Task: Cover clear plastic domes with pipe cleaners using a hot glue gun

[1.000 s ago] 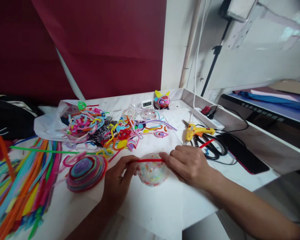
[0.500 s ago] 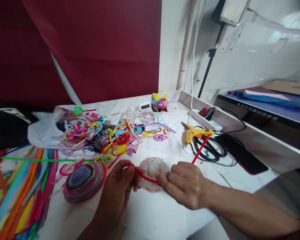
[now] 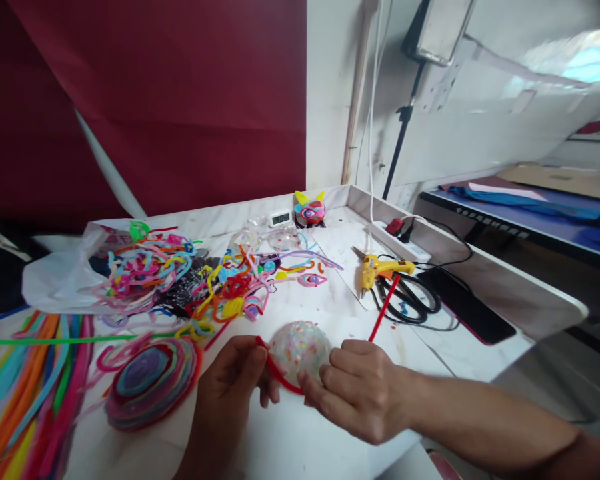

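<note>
A red pipe cleaner stretches between both hands, curving along the near side of a clear dome with coloured specks. My left hand pinches one end between thumb and fingers, left of the dome. My right hand is closed on the strip at the dome's right, its index finger pressing the strip near the dome's lower edge. The free end of the strip sticks up behind the right hand. A coiled disc of coloured pipe cleaners lies left of my left hand.
Loose pipe cleaners spread at the left. Behind them a plastic bag holds curled pieces. A yellow glue gun, a black phone and a power strip lie right. A small horned figure and a digital clock stand at the back.
The red pipe cleaner now bends more closely around the dome's near edge. Both hands sit slightly lower, still holding it. The whole view has shifted a little.
</note>
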The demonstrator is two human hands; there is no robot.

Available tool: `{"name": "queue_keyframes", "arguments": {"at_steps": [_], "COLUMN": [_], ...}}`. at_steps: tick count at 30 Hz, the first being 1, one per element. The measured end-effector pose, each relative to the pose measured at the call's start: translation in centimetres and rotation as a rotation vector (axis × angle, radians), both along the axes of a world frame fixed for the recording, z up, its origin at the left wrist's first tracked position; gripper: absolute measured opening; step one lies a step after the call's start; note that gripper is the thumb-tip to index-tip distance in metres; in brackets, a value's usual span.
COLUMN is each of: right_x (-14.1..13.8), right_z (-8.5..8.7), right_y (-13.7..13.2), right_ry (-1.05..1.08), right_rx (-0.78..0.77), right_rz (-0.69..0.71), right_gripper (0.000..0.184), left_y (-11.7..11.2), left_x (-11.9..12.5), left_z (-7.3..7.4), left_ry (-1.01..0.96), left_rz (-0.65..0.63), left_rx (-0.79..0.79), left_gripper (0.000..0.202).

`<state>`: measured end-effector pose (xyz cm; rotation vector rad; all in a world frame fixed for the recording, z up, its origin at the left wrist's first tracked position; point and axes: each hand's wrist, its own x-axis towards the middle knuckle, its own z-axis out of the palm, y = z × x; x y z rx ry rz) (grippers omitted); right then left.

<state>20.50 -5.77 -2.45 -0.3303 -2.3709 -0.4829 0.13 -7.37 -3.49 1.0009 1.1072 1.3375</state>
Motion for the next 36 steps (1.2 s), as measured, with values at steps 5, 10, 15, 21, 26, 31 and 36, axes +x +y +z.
{"name": "queue_keyframes", "arguments": {"at_steps": [5, 10, 15, 21, 26, 31, 36], "right_x": [-0.2, -0.2, -0.3, -0.7, -0.7, -0.8, -0.9], "right_z": [-0.4, -0.4, -0.7, -1.1, -1.2, -1.4, -1.1], "right_y": [-0.1, -0.2, -0.3, -0.3, -0.2, 0.0, 0.1], "right_ry": [-0.015, -0.028, -0.022, -0.021, -0.022, -0.028, 0.01], "right_rx": [-0.005, 0.021, 0.022, 0.03, 0.094, 0.144, 0.159], "right_rz": [0.015, 0.005, 0.0, -0.018, -0.07, -0.075, -0.047], "right_gripper": [0.014, 0.013, 0.018, 0.019, 0.017, 0.015, 0.014], "left_y": [-0.2, -0.3, 0.1, -0.2, -0.6, -1.2, -1.6], "left_x": [0.2, 0.4, 0.2, 0.6, 0.8, 1.0, 1.3], "left_z": [0.1, 0.2, -0.2, 0.4, 0.3, -0.2, -0.5], "left_ry": [0.021, 0.055, 0.059, 0.093, 0.235, 0.504, 0.622], "left_rz": [-0.007, -0.013, -0.012, 0.014, 0.011, 0.071, 0.121], "left_rx": [0.019, 0.042, 0.051, 0.099, 0.182, 0.29, 0.395], "left_gripper": [0.034, 0.033, 0.035, 0.03, 0.025, 0.023, 0.031]}}
